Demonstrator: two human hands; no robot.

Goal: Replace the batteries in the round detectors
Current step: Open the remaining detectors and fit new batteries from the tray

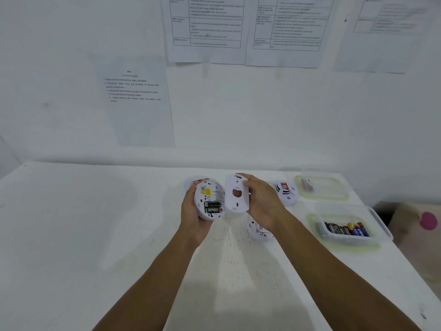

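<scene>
Detector, round white plastic, gripped by left hand, flat cover by right hand

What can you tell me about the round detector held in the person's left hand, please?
The round detector is white, plastic by its look, its open back facing the camera. Inside show a yellow label near the top and black batteries seated near the lower edge. It is tilted up on edge above the table, gripped around its left rim by the left hand. The white plate in the right hand stands close beside it; whether they touch is unclear.
</scene>
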